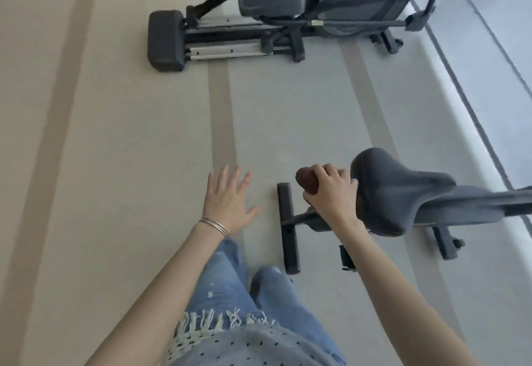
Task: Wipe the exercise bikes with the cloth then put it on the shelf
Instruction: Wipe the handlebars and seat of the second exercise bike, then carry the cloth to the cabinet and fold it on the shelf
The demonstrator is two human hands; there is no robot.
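My right hand point(331, 192) is closed around a bunched dark reddish-brown cloth point(308, 182), held right beside the rear edge of the black saddle point(403, 190) of the nearer exercise bike. The bike's black floor stabiliser bar point(288, 227) lies below my hand. My left hand point(230, 201) hovers over the floor to the left, fingers spread and holding nothing, with thin bangles on the wrist. A second machine, a dark grey elliptical trainer point(259, 20) with foot pedals and rails, stands farther ahead. No shelf is in view.
Pale beige floor point(115, 135) with darker stripes runs ahead and to the left. A light raised ledge or window sill point(489, 92) runs along the right side. My legs in blue jeans point(230, 285) stand just left of the nearer bike.
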